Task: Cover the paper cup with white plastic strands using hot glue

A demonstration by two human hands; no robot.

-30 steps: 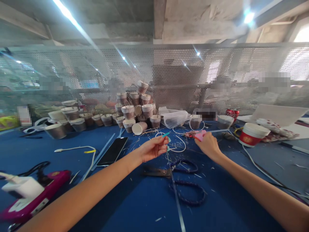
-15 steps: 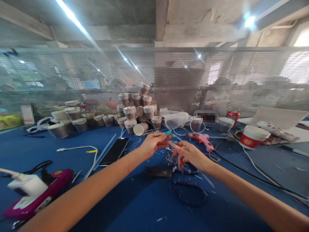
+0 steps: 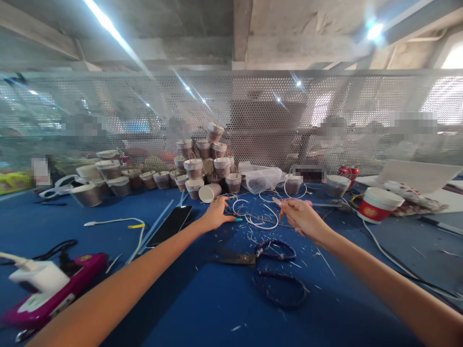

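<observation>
My left hand (image 3: 216,215) is low over the blue table, thumb and forefinger apart, with nothing visible between them. Thin white wire loops (image 3: 265,225) lie just beyond its fingertips. My right hand (image 3: 303,218) is closed, its fingers bent together at the right of the loops; what they hold, if anything, is hidden. A bit of the pink glue gun (image 3: 308,203) shows behind that hand, which covers most of it. Scissors (image 3: 249,260) with dark blue wrapped handles lie nearer me, between my forearms, among white scraps.
Small brown pots with white rims (image 3: 193,168) are stacked at the back. A phone (image 3: 170,225) and a magenta power strip (image 3: 83,270) lie left. At right stand red-and-white paper cups (image 3: 379,205) and red cans (image 3: 349,173). A perforated screen (image 3: 267,115) spans behind.
My hands have moved apart from being together in the middle. The left went left and the right went right, over the glue gun. The scissors and wire loops are now more exposed.
</observation>
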